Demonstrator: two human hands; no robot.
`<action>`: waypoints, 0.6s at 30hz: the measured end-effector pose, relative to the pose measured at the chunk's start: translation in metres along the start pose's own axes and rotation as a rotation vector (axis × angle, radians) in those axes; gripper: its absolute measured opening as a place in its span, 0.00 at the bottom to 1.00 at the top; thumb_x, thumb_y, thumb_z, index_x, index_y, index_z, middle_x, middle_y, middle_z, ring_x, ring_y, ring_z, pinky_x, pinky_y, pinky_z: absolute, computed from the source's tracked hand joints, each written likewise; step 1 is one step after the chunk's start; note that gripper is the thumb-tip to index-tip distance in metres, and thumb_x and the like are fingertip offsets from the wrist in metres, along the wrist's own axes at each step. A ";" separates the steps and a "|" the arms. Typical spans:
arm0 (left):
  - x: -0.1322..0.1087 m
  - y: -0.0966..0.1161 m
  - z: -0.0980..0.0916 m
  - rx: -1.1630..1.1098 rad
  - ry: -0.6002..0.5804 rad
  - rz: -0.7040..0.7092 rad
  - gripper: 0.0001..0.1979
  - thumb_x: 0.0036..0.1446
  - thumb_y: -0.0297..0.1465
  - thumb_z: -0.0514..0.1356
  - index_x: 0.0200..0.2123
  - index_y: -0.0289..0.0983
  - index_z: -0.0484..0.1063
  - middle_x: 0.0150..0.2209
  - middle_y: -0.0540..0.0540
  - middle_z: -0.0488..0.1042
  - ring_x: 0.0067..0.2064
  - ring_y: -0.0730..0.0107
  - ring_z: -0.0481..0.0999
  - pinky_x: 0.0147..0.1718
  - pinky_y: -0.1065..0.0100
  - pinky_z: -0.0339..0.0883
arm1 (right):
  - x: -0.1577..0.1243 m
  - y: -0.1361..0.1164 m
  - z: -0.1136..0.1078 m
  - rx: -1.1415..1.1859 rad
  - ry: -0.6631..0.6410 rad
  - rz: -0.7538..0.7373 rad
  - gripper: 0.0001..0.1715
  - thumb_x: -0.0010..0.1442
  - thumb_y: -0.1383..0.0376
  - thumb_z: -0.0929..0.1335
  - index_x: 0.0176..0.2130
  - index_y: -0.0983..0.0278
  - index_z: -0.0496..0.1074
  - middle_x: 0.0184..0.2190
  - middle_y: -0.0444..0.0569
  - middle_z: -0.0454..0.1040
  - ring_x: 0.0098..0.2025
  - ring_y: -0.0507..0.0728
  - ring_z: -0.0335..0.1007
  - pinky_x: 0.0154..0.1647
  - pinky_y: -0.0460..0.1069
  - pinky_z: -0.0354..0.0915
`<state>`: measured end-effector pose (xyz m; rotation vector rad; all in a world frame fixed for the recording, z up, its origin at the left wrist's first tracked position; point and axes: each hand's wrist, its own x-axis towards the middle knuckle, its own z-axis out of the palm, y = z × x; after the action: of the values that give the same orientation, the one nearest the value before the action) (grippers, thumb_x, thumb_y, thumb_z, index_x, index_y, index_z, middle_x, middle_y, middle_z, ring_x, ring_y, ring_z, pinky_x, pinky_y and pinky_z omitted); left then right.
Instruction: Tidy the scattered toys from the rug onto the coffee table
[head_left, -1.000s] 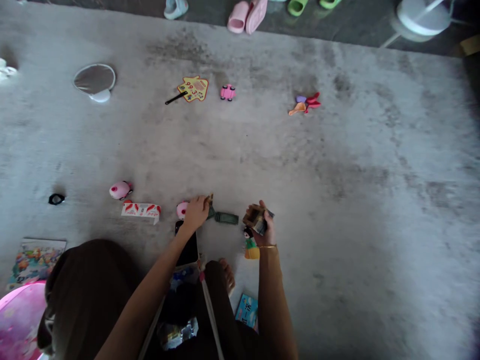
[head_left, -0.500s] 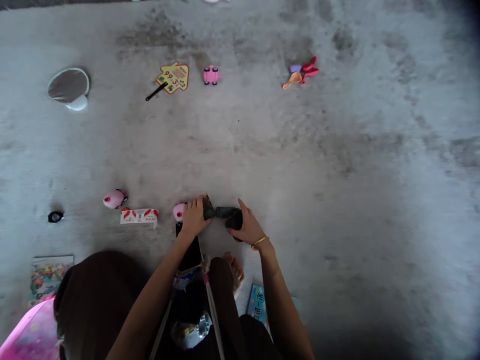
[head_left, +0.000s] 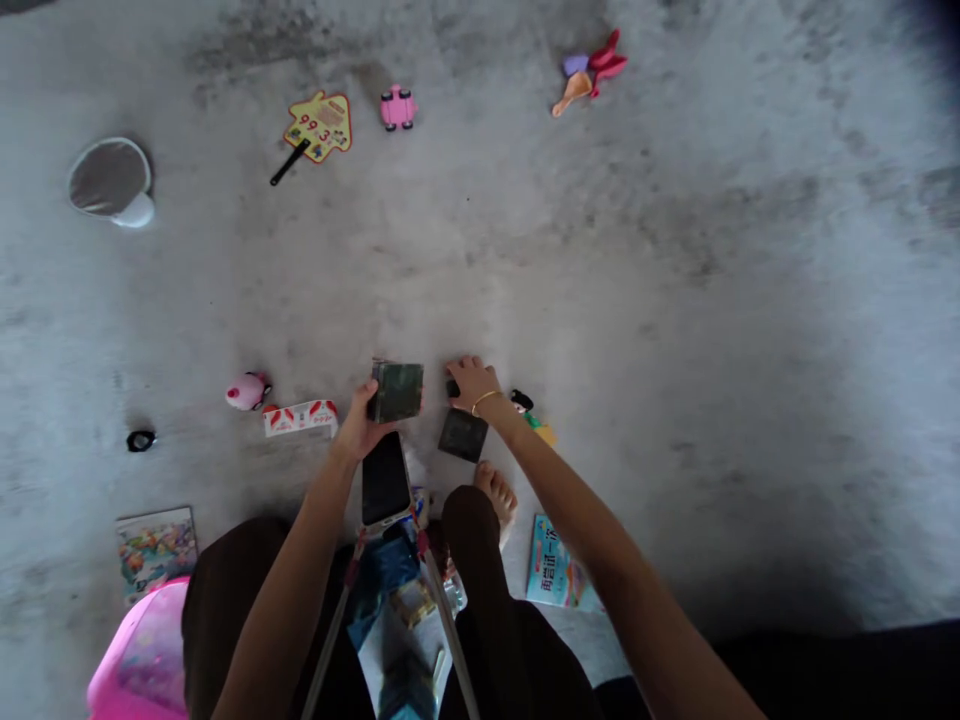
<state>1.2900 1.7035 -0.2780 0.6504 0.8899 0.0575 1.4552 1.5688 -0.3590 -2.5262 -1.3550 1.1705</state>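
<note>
Far out at ten o'clock from the middle of the view: a silver oval disc (head_left: 110, 180) with a white base. At eight: a pink tub (head_left: 105, 675), with a picture booklet (head_left: 156, 550) at its twelve o'clock. Just under nine: a black ring (head_left: 140, 440). Nearer in, at nine: a pink toy (head_left: 246, 391), with a red-and-white strip (head_left: 301, 417) just beside it at its four o'clock. Around eleven: a yellow sign (head_left: 322, 125) on a black handle and a pink toy car (head_left: 397, 108).

Between eight and nine, near the centre, holds a square dark green block (head_left: 400, 391) in the left hand (head_left: 362, 425), closed around it. At the block's six o'clock: a phone (head_left: 385, 478).

Almost dead centre, lays the right hand (head_left: 474, 383) low over a small dark piece (head_left: 452, 388); cannot tell whether gripping it. At that hand's six o'clock: a flat dark square (head_left: 463, 434); at its four, beside the forearm: a doll (head_left: 535, 420). Toward five: a blue book (head_left: 551, 565). At one, well apart: red, orange and purple plastic toys (head_left: 600, 70).
</note>
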 end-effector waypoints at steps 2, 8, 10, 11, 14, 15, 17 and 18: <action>-0.014 0.001 -0.005 -0.024 -0.015 0.042 0.31 0.48 0.49 0.65 0.50 0.36 0.69 0.44 0.40 0.80 0.48 0.51 0.79 0.54 0.50 0.69 | 0.002 -0.003 0.002 -0.026 -0.024 0.038 0.30 0.55 0.64 0.73 0.55 0.65 0.67 0.53 0.60 0.71 0.54 0.66 0.66 0.50 0.55 0.64; -0.037 -0.015 -0.029 0.377 0.199 0.149 0.29 0.53 0.42 0.65 0.55 0.41 0.59 0.55 0.41 0.73 0.53 0.59 0.76 0.51 0.59 0.72 | -0.027 -0.003 0.043 0.077 0.182 0.270 0.35 0.58 0.46 0.69 0.52 0.70 0.66 0.51 0.64 0.69 0.53 0.69 0.66 0.51 0.57 0.63; -0.045 -0.020 -0.040 0.485 0.157 0.124 0.28 0.55 0.42 0.65 0.55 0.41 0.59 0.54 0.42 0.73 0.54 0.61 0.75 0.50 0.61 0.72 | -0.035 -0.003 0.062 0.090 0.243 0.274 0.37 0.54 0.48 0.72 0.52 0.70 0.66 0.53 0.66 0.68 0.55 0.71 0.63 0.53 0.58 0.62; -0.050 -0.022 -0.046 0.508 0.103 0.118 0.30 0.53 0.42 0.66 0.54 0.41 0.60 0.53 0.42 0.73 0.54 0.61 0.75 0.50 0.61 0.71 | -0.037 -0.004 0.069 0.118 0.270 0.271 0.36 0.53 0.50 0.73 0.52 0.70 0.66 0.53 0.66 0.68 0.55 0.71 0.63 0.53 0.59 0.62; -0.067 -0.026 -0.067 0.541 0.002 0.192 0.38 0.42 0.40 0.73 0.53 0.40 0.59 0.52 0.41 0.73 0.54 0.58 0.74 0.52 0.61 0.70 | -0.044 -0.019 0.080 0.342 0.423 0.314 0.31 0.55 0.50 0.71 0.49 0.68 0.66 0.47 0.63 0.71 0.51 0.69 0.66 0.52 0.60 0.64; -0.072 -0.027 -0.075 0.563 0.019 0.242 0.40 0.40 0.39 0.75 0.53 0.39 0.58 0.53 0.40 0.72 0.54 0.57 0.74 0.52 0.61 0.69 | -0.048 -0.029 0.080 0.461 0.499 0.344 0.32 0.56 0.47 0.70 0.48 0.67 0.65 0.44 0.62 0.73 0.48 0.67 0.68 0.50 0.59 0.65; -0.080 -0.031 -0.090 0.607 0.109 0.349 0.40 0.42 0.38 0.74 0.53 0.39 0.56 0.53 0.38 0.71 0.55 0.57 0.72 0.54 0.62 0.67 | -0.060 -0.059 0.076 0.755 0.624 0.353 0.35 0.55 0.40 0.68 0.47 0.64 0.62 0.37 0.55 0.74 0.41 0.63 0.72 0.43 0.57 0.69; -0.084 -0.034 -0.097 0.618 0.177 0.396 0.36 0.46 0.39 0.72 0.52 0.39 0.56 0.52 0.38 0.71 0.55 0.57 0.72 0.54 0.62 0.66 | -0.069 -0.078 0.074 0.915 0.638 0.321 0.36 0.55 0.37 0.67 0.47 0.62 0.61 0.34 0.51 0.73 0.37 0.61 0.72 0.40 0.55 0.70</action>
<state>1.1577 1.6995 -0.2816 1.4130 0.9398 0.2022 1.3311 1.5453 -0.3418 -2.1115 -0.1786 0.6508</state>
